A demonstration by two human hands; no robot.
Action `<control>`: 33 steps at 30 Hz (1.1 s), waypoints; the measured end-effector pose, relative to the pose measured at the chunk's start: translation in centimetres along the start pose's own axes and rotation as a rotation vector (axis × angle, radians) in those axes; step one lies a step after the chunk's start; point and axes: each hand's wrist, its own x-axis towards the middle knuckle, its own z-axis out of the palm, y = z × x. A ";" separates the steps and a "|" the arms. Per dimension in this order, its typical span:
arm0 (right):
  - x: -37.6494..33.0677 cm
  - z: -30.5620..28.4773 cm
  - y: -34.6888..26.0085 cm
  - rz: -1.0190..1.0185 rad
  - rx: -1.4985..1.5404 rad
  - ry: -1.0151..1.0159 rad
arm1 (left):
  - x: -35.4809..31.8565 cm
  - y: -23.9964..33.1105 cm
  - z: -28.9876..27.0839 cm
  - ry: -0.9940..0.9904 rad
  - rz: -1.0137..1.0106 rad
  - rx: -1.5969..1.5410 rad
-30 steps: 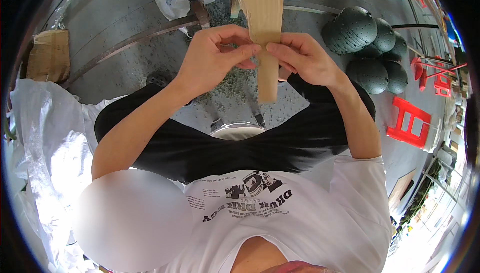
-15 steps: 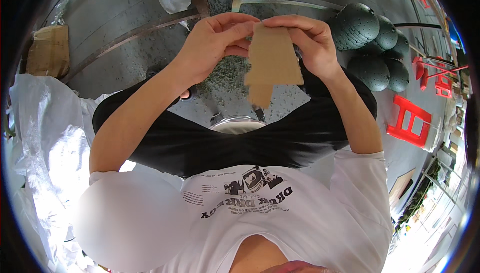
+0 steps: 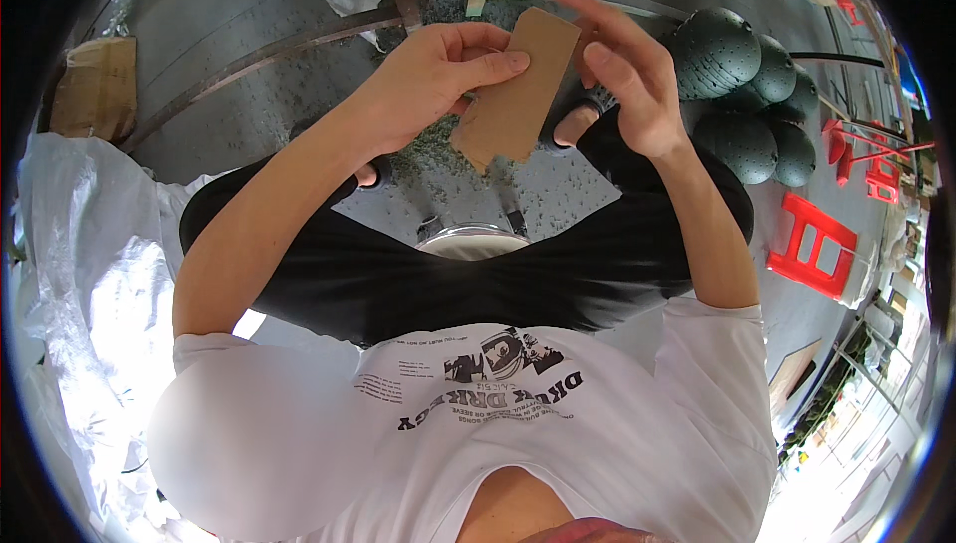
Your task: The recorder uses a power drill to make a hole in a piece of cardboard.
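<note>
A strip of brown cardboard (image 3: 533,75), folded or layered with a ragged lower edge, is held up over the gap between my knees. My left hand (image 3: 433,80) grips its left side, thumb on the near face and fingers behind. To the right of the strip, my right hand (image 3: 637,85) is raised with fingers apart and holds nothing. Its fingertips are close to the cardboard's upper right edge, apart from it.
Dark speckled balls (image 3: 715,50) are clustered at the right, with a red plastic stool (image 3: 812,244) nearer. Metal bars (image 3: 269,57) cross ahead of me. A cardboard box (image 3: 95,90) and plastic sheeting (image 3: 85,244) lie at left. Small green bits litter the floor.
My right hand has let go of the cardboard and opened out to the right. The strip has tilted, its top leaning right, and stays in my left hand.
</note>
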 end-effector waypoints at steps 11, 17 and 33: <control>0.8 -1.5 0.4 0.381 -0.047 -0.001 | -0.2 -0.2 0.6 0.152 0.194 0.347; 1.3 -3.2 0.9 0.330 0.058 0.112 | -0.2 0.2 -0.1 0.004 -0.011 0.324; 1.6 -3.7 1.1 0.364 0.203 0.173 | -0.4 0.6 -0.4 0.007 -0.007 0.103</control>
